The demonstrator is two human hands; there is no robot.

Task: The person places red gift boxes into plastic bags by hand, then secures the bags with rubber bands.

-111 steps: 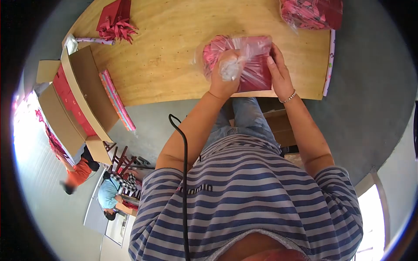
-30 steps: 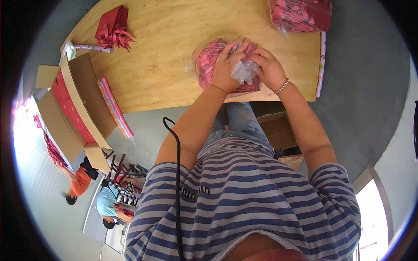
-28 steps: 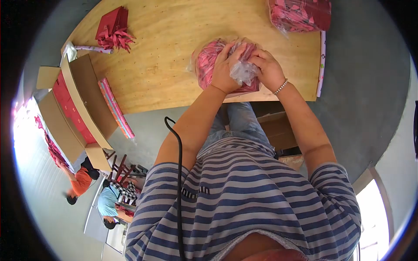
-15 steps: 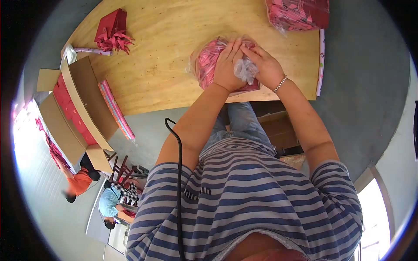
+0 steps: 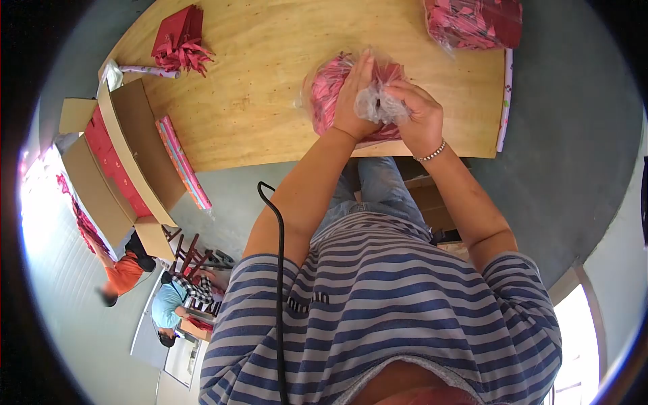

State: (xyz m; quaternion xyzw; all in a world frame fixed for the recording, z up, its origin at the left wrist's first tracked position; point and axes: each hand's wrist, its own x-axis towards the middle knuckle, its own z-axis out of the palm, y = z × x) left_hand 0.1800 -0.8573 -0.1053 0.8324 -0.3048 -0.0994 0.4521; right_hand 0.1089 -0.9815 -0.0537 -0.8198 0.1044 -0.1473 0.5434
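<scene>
A clear plastic bag (image 5: 370,106) filled with dark red and pink items (image 5: 329,86) lies near the table's front edge. My left hand (image 5: 355,96) presses flat along the top of it, fingers stretched out. My right hand (image 5: 420,113) pinches the gathered, crumpled mouth of the plastic between thumb and fingers. Exactly what the pink contents are is hard to make out through the plastic.
On the wooden table (image 5: 256,81) sit a red stack with pink ribbons (image 5: 181,37) and another wrapped red bundle (image 5: 474,23). An open cardboard box (image 5: 145,135) of red items stands left, beside patterned rolls (image 5: 182,162). Two people are in the background.
My right hand has lifted from lying flat on the bundle and now pinches the bag's mouth, which stands up more. My left hand stays on the bag.
</scene>
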